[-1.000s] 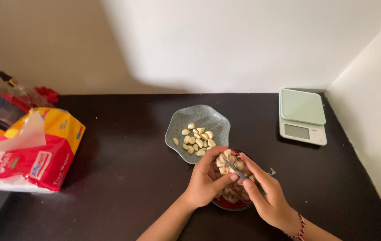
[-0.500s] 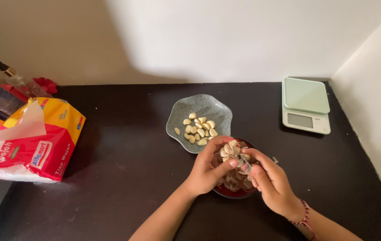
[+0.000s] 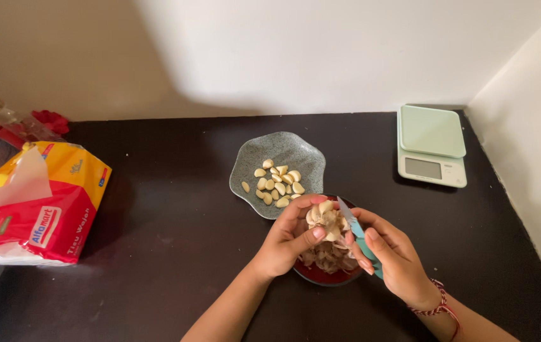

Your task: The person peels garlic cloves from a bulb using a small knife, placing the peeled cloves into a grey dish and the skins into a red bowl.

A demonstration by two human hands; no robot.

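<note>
Knife point(image 3: 354, 229) lifts clear in the right hand point(image 3: 392, 261); left hand point(image 3: 286, 239) pinches the garlic clove point(image 3: 324, 217) over the red bowl point(image 3: 324, 276).

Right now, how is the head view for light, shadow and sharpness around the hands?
Head view: soft daylight, a broad diagonal shadow across the back wall; no harsh glare on the dark table. Left hand, right hand and the knife are fairly sharp; the garlic cluster is slightly soft. The wide lens bends the edges near the tissue pack.
</note>
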